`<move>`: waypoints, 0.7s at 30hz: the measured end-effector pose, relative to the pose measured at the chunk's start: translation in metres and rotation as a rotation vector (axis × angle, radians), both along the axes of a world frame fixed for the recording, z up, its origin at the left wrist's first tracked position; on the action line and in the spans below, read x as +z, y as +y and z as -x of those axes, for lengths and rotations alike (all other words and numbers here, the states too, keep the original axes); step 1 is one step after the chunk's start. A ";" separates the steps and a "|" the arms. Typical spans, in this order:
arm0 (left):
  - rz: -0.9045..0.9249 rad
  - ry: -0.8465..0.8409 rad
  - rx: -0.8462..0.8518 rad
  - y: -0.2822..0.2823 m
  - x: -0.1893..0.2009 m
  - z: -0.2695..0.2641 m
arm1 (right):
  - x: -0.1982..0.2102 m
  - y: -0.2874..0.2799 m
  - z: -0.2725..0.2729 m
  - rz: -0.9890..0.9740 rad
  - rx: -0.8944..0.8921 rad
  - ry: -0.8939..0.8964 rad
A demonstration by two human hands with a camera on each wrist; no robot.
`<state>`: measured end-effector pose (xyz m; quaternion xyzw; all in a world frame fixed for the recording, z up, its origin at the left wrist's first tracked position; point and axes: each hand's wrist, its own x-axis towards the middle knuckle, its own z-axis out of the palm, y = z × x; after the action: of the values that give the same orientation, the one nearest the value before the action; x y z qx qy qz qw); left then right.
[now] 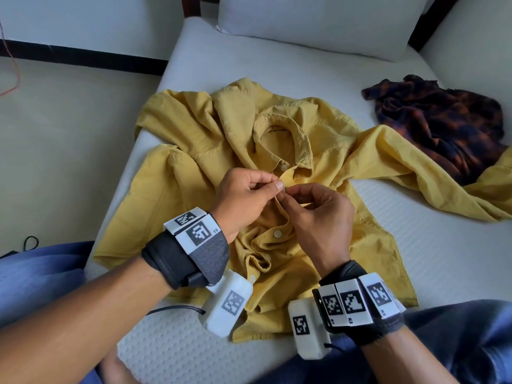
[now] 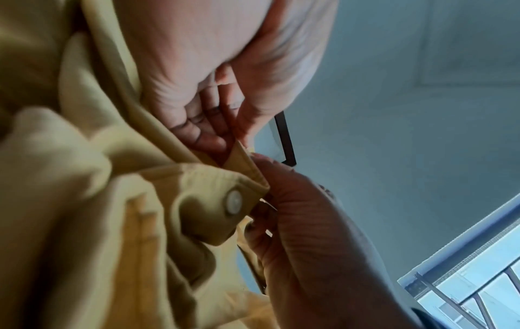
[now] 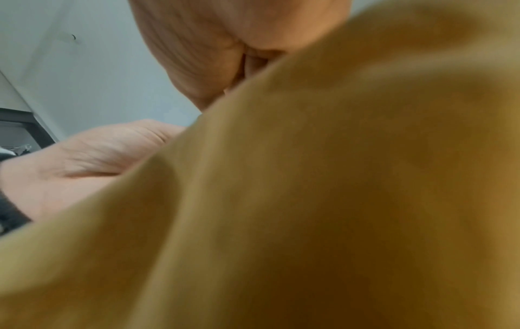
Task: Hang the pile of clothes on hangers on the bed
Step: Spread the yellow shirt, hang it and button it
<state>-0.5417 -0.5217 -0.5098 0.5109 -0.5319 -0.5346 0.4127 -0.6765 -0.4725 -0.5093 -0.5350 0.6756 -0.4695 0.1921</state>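
A yellow button-up shirt (image 1: 210, 151) lies front up on the white bed (image 1: 432, 261), sleeves spread to both sides. Just below its collar my left hand (image 1: 249, 195) and my right hand (image 1: 313, 209) meet at the placket, each pinching the cloth near the second button. In the left wrist view the left hand (image 2: 202, 93) holds the placket edge (image 2: 244, 164), and the right hand (image 2: 303, 222) pinches it from below, beside a white button (image 2: 233, 202). Yellow cloth (image 3: 337, 200) fills most of the right wrist view. No hanger is visible.
A dark blue and orange plaid shirt (image 1: 440, 126) lies crumpled at the bed's right. A white pillow (image 1: 318, 23) sits at the head of the bed. The floor (image 1: 55, 134) runs along the left. My blue-clad knees (image 1: 41, 275) are at the near edge.
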 end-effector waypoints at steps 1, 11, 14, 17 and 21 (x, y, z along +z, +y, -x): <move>-0.027 0.024 -0.003 0.000 0.000 0.000 | 0.000 0.000 0.000 -0.002 -0.001 -0.004; 0.096 -0.006 0.010 0.001 0.003 -0.004 | 0.004 -0.004 0.003 -0.097 0.073 -0.142; 0.114 0.020 0.021 0.000 0.004 -0.005 | 0.005 -0.004 0.004 -0.124 0.106 -0.178; 0.096 0.034 0.002 -0.002 0.006 -0.005 | 0.007 -0.002 0.004 -0.126 0.120 -0.254; 0.015 0.103 -0.023 -0.003 0.011 -0.005 | 0.015 -0.001 0.003 -0.178 0.112 -0.525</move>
<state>-0.5371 -0.5246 -0.4988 0.4734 -0.5198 -0.5611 0.4369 -0.6799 -0.4732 -0.4938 -0.4128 0.6106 -0.5195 0.4324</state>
